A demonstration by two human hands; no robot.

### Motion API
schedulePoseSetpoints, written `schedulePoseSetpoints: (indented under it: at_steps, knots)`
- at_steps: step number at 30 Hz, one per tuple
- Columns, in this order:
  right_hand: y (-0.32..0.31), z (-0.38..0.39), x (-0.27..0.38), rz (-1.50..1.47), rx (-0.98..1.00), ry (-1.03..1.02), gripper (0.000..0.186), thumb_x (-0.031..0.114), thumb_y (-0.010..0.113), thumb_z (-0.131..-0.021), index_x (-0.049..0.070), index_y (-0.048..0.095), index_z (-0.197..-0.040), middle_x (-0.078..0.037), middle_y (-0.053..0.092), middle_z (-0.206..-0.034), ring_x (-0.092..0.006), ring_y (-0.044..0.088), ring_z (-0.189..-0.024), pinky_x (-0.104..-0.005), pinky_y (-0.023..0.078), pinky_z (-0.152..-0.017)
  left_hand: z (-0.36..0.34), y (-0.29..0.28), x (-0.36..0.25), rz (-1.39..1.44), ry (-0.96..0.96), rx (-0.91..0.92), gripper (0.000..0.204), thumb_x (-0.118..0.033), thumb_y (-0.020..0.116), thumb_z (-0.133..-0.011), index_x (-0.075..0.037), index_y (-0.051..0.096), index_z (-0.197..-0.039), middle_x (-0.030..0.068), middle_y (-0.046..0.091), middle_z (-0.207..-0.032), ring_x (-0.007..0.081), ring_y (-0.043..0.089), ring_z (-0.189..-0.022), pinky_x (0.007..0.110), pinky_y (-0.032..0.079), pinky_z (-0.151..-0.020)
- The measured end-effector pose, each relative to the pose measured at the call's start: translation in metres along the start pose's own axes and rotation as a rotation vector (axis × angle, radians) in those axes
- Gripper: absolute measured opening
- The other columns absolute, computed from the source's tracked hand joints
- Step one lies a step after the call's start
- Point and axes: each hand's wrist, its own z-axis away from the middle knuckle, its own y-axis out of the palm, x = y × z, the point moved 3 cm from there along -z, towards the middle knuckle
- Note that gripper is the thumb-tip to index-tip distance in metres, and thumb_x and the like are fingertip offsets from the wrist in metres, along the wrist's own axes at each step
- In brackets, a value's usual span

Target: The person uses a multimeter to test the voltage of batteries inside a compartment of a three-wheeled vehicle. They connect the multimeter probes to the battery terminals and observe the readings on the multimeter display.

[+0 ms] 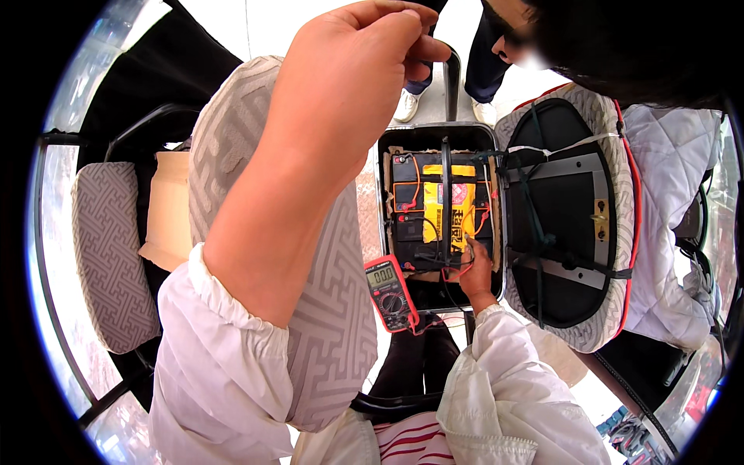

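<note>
My left hand (360, 58) is raised high across the view, its fingers curled and pinched together; whatever may be between them is hidden. My right hand (479, 271) reaches to the near right corner of an open black battery box (500, 167). A red test lead (456, 277) passes through its fingers. Inside the box sit several black batteries (404, 167) joined by orange and black wires, with a yellow printed sheet (457, 203) on top and a black strap across. A red multimeter (392, 293) with a lit display leans at the box's near left corner.
A patterned grey seat cushion (329, 333) stands left of the box, partly behind my left arm. The upturned seat (566, 209) with its black underside is to the right. Cardboard (169, 209) lies at far left. Another person's head (612, 46) leans in at top right.
</note>
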Motion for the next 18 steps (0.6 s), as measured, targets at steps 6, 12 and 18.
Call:
schedulePoseSetpoints:
  at_steps: [6, 12, 18]
  knots:
    - [-0.0003, 0.0020, 0.0050, 0.004, 0.010, 0.029, 0.031, 0.013, 0.052, -0.103, 0.000, 0.061, -0.130, -0.025, 0.065, -0.122, -0.0435, 0.063, -0.114, -0.0449, 0.049, -0.099, -0.0013, -0.0004, 0.0003, 0.003, -0.047, -0.060, 0.028, -0.013, 0.051, -0.104, 0.005, 0.069, -0.116, 0.0088, 0.071, -0.097, 0.0126, 0.062, -0.085, 0.025, 0.049, -0.078]
    - [0.0014, 0.0010, 0.0015, 0.012, 0.021, 0.024, 0.034, 0.013, 0.053, -0.103, -0.001, 0.058, -0.134, -0.025, 0.063, -0.125, -0.0444, 0.061, -0.114, -0.0458, 0.049, -0.098, -0.0010, -0.0032, 0.0021, 0.004, -0.014, -0.016, 0.027, -0.012, 0.051, -0.103, 0.005, 0.069, -0.115, 0.0094, 0.071, -0.095, 0.0128, 0.061, -0.082, 0.025, 0.049, -0.077]
    - [0.0039, 0.0017, 0.0013, 0.010, 0.030, 0.008, 0.035, 0.013, 0.053, -0.103, -0.002, 0.057, -0.135, -0.025, 0.061, -0.127, -0.0446, 0.061, -0.115, -0.0464, 0.049, -0.098, 0.0005, -0.0012, -0.0018, -0.011, -0.031, -0.057, 0.027, -0.011, 0.051, -0.103, 0.006, 0.069, -0.114, 0.0094, 0.071, -0.094, 0.0126, 0.060, -0.080, 0.025, 0.049, -0.077]
